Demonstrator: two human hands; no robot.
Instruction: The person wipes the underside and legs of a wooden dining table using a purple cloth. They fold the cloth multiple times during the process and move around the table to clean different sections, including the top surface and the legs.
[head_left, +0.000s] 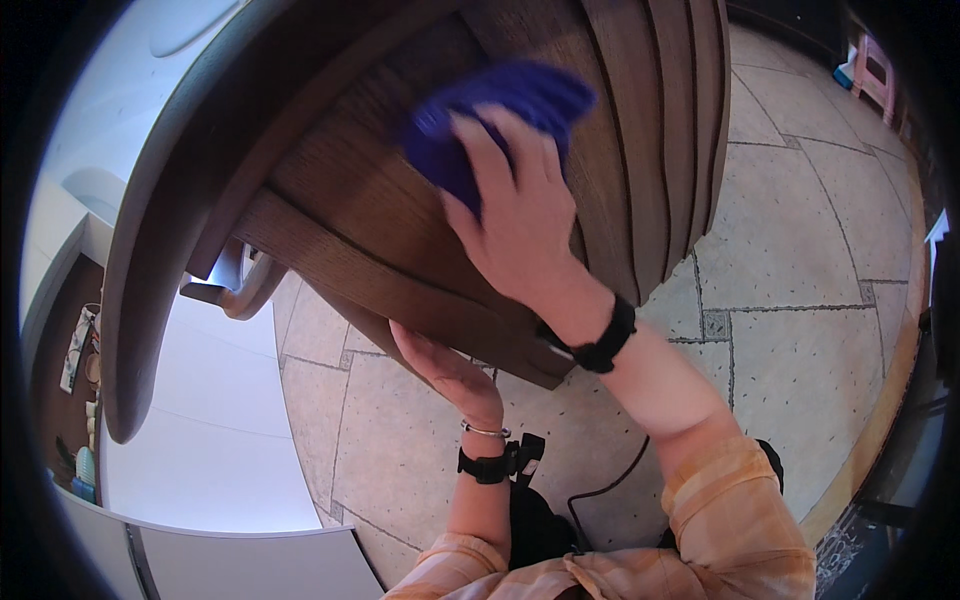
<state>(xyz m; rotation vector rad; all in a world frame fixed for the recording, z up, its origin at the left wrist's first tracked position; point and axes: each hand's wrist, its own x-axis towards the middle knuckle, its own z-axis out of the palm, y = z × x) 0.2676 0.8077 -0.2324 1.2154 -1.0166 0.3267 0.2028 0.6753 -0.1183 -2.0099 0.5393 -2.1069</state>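
A large dark brown wooden chair (352, 217) with curved, overlapping slats fills the upper middle, standing tilted before me. My right hand (517, 202) presses a bunched purple-blue cloth (502, 97) against the slats. The cloth is slightly blurred, and its underside is hidden. Below, my left hand (450, 375) is at the lower edge of the chair, palm turned up beneath the wood. Its fingers pass behind the slat and are partly hidden. A thick, rounded rail (142, 300) of the chair curves down on the left.
Patterned stone-look floor tiles (795, 232) surround the chair. On the left is a white cabinet (202, 450), with a shelf niche (67, 352) holding small objects. A pink plastic stool (874, 79) stands at the far right. A black cable (611, 484) runs over the floor near my body.
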